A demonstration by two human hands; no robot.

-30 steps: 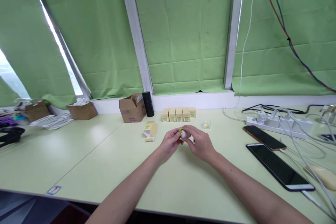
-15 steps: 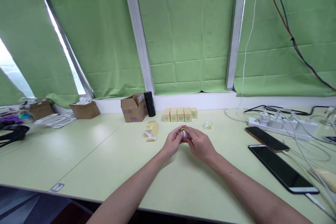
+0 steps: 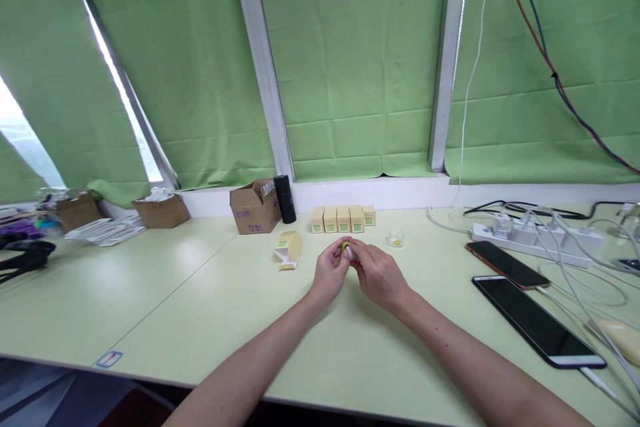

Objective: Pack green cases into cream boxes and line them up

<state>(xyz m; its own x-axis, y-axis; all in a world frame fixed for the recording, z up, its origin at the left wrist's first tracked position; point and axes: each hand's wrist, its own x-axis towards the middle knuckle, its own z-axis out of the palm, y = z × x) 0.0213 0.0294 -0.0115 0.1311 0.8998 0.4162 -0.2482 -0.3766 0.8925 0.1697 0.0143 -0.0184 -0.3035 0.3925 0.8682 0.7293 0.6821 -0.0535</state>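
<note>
Both of my hands meet over the middle of the pale green table (image 3: 175, 293). My left hand (image 3: 330, 271) and my right hand (image 3: 379, 273) pinch a small white jar with a yellow-green top (image 3: 347, 250) between their fingertips. An opened small cream carton (image 3: 288, 249) lies to the left of the hands. Behind them stands a row of several cream boxes with green labels (image 3: 343, 218). A small clear jar with a yellow spot (image 3: 396, 238) sits just to the right of the hands.
A brown cardboard box (image 3: 254, 207) and a black cylinder (image 3: 285, 199) stand by the window sill. Two phones (image 3: 537, 320) lie at the right, beside a white power strip (image 3: 537, 235) with tangled cables. More cardboard boxes (image 3: 160, 210) stand far left.
The hands have shifted slightly away from me with the jar, and the fingers have closed more tightly around it. Nothing else on the table has moved.
</note>
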